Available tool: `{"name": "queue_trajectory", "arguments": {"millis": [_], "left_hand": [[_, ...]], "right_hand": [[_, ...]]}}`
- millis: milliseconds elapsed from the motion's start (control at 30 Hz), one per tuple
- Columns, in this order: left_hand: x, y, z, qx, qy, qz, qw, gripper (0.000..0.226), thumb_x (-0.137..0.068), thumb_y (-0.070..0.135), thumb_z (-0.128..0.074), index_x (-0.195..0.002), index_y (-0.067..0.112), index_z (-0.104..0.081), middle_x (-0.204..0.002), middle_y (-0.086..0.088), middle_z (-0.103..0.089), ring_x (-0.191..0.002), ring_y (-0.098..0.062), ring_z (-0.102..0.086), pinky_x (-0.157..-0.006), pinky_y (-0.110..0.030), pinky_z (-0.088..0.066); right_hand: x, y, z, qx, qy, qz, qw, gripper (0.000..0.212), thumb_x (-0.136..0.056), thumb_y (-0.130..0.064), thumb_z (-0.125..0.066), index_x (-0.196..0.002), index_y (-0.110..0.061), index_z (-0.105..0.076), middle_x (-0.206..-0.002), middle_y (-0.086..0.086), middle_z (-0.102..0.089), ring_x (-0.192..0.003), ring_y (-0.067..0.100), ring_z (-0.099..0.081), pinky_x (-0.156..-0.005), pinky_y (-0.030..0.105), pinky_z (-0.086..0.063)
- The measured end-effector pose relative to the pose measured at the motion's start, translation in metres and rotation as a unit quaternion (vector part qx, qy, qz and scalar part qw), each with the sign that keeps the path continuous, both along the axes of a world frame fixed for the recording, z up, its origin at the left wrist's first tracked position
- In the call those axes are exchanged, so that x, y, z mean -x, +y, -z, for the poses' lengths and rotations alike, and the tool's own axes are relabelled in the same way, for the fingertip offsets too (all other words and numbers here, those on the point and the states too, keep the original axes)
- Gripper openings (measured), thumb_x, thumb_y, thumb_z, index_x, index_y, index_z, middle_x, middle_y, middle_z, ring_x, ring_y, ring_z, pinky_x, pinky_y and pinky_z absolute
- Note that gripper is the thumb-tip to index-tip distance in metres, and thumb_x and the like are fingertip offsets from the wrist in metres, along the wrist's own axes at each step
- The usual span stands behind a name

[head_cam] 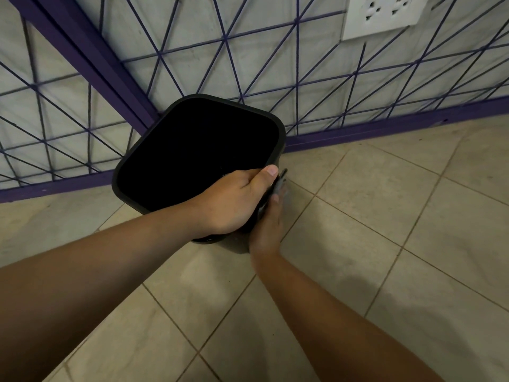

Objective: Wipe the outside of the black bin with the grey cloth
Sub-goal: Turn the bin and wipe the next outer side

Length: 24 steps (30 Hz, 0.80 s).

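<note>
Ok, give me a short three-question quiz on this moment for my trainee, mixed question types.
1. True or false: the left hand grips the near rim of the black bin.
2. Which hand presses the grey cloth against the bin's outer wall?
A. left hand
B. right hand
C. neither
3. Fill in: the bin stands on the tiled floor in front of a purple ____.

Key:
1. True; its thumb lies over the rim.
2. B; only a sliver of cloth shows beyond the fingers.
3. Wire grid.
</note>
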<state>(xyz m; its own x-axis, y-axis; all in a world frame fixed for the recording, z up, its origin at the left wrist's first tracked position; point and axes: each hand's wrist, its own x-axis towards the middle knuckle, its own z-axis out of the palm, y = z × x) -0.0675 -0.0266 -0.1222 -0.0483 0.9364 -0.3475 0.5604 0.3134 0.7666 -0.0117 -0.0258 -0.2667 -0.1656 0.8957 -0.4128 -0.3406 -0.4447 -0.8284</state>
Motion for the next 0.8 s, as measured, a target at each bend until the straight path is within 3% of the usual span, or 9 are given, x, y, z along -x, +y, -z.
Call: {"name": "queue_trajectory", "arguments": {"millis": [133, 233, 300, 367, 433, 533, 600, 667, 800], "left_hand": [[-0.001, -0.001, -0.001, -0.013, 0.006, 0.0, 1.0, 0.049, -0.105, 0.047, -0.031, -0.069, 0.036, -0.063, -0.069, 0.02, -0.066, -0.075, 0.006, -0.062, -0.077, -0.023, -0.042], [-0.002, 0.0, -0.002, -0.009, 0.016, 0.007, 1.0, 0.05, -0.105, 0.048, -0.031, -0.08, 0.021, -0.065, -0.079, 0.002, -0.07, -0.081, -0.007, -0.066, -0.08, -0.029, -0.049], [-0.002, 0.0, -0.002, -0.019, 0.01, -0.002, 1.0, 0.049, -0.106, 0.044, -0.032, -0.072, 0.025, -0.061, -0.068, 0.012, -0.065, -0.071, 0.002, -0.062, -0.07, -0.014, -0.045], [-0.003, 0.0, -0.002, -0.024, 0.014, -0.004, 1.0, 0.049, -0.106, 0.043, -0.031, -0.07, 0.024, -0.059, -0.064, 0.015, -0.06, -0.068, 0.005, -0.059, -0.068, -0.012, -0.041], [-0.002, -0.001, -0.002, -0.023, 0.041, 0.011, 0.999, 0.054, -0.105, 0.048, -0.03, -0.081, 0.009, -0.06, -0.07, 0.001, -0.058, -0.073, -0.005, -0.06, -0.076, -0.026, -0.046], [0.0, 0.0, -0.001, -0.013, 0.047, 0.015, 0.999, 0.064, -0.103, 0.054, -0.027, -0.103, -0.001, -0.061, -0.1, -0.025, -0.065, -0.098, -0.027, -0.066, -0.094, -0.045, -0.049], [-0.002, 0.0, -0.001, -0.008, 0.037, 0.01, 0.999, 0.06, -0.103, 0.053, -0.028, -0.098, 0.005, -0.065, -0.101, -0.021, -0.068, -0.099, -0.024, -0.066, -0.097, -0.046, -0.048], [-0.001, 0.0, -0.002, -0.007, 0.025, 0.005, 1.0, 0.054, -0.104, 0.05, -0.029, -0.091, 0.014, -0.067, -0.093, -0.01, -0.07, -0.096, -0.016, -0.067, -0.097, -0.044, -0.049], [-0.002, -0.001, -0.002, -0.009, 0.032, 0.003, 0.999, 0.049, -0.104, 0.051, -0.029, -0.096, 0.022, -0.068, -0.094, 0.003, -0.071, -0.098, -0.005, -0.065, -0.096, -0.031, -0.047]], "right_hand": [[0.009, -0.011, 0.039, -0.02, 0.012, -0.008, 1.0, 0.109, -0.077, -0.099, -0.036, -0.164, -0.033, -0.03, -0.172, -0.005, -0.031, -0.161, 0.013, -0.023, -0.133, 0.05, -0.02], [0.015, 0.012, 0.08, 0.04, 0.023, 0.001, 0.999, 0.122, -0.06, -0.107, -0.046, -0.16, -0.039, -0.036, -0.17, -0.008, -0.033, -0.161, 0.013, -0.024, -0.132, 0.052, -0.021], [0.008, 0.013, 0.055, 0.038, 0.022, -0.001, 0.999, 0.117, -0.067, -0.102, -0.045, -0.161, -0.034, -0.037, -0.169, -0.006, -0.036, -0.16, 0.015, -0.028, -0.132, 0.05, -0.023], [0.001, -0.003, 0.017, -0.005, 0.0, -0.012, 1.0, 0.102, -0.081, -0.086, -0.04, -0.164, -0.027, -0.032, -0.17, 0.0, -0.035, -0.16, 0.017, -0.028, -0.132, 0.047, -0.023], [-0.006, -0.018, 0.005, -0.019, 0.01, -0.025, 0.999, 0.089, -0.092, -0.074, -0.037, -0.165, -0.024, -0.03, -0.168, 0.002, -0.038, -0.158, 0.018, -0.032, -0.131, 0.044, -0.027], [-0.005, -0.01, 0.024, 0.045, 0.003, -0.022, 0.999, 0.072, -0.101, -0.065, -0.035, -0.163, -0.027, -0.034, -0.165, 0.005, -0.042, -0.155, 0.023, -0.036, -0.129, 0.05, -0.03], [-0.004, 0.0, 0.027, 0.035, -0.017, -0.023, 0.999, 0.081, -0.094, -0.071, -0.036, -0.164, -0.03, -0.031, -0.171, -0.001, -0.033, -0.159, 0.017, -0.028, -0.132, 0.046, -0.024], [-0.004, -0.008, 0.014, -0.024, -0.013, -0.01, 1.0, 0.072, -0.102, -0.059, -0.034, -0.166, -0.029, -0.024, -0.173, -0.005, -0.027, -0.16, 0.011, -0.022, -0.131, 0.035, -0.021], [-0.006, -0.023, 0.023, -0.047, -0.022, -0.019, 0.998, 0.07, -0.099, -0.06, -0.031, -0.162, -0.03, -0.032, -0.166, -0.001, -0.04, -0.156, 0.016, -0.034, -0.13, 0.042, -0.03]]}}
